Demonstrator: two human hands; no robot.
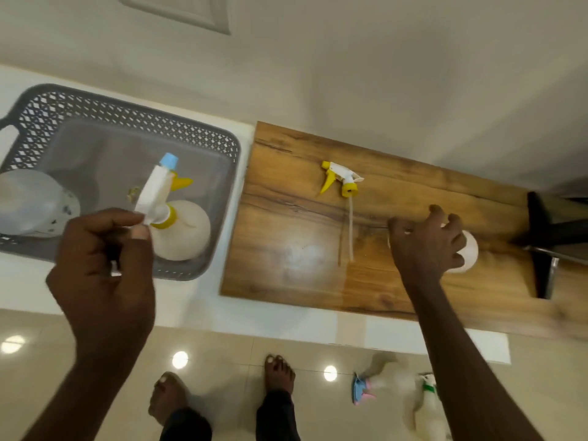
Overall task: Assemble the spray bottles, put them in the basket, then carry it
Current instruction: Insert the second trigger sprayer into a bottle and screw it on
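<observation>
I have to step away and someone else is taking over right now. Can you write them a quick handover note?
Left hand: at the head of an assembled spray bottle standing in the grey basket; grip unclear.
Right hand: closing over a white bottle on the wooden board.
Loose yellow trigger head with tube lies on the board.
Another container sits in the basket.
Left: fit that head, basket the bottle, carry.

The left hand (105, 262) hung at eight o'clock, fingers (140, 232) pinched shut. The right hand (426, 246), arm stretched toward two o'clock, spread palm-down with its fingers curled.
</observation>
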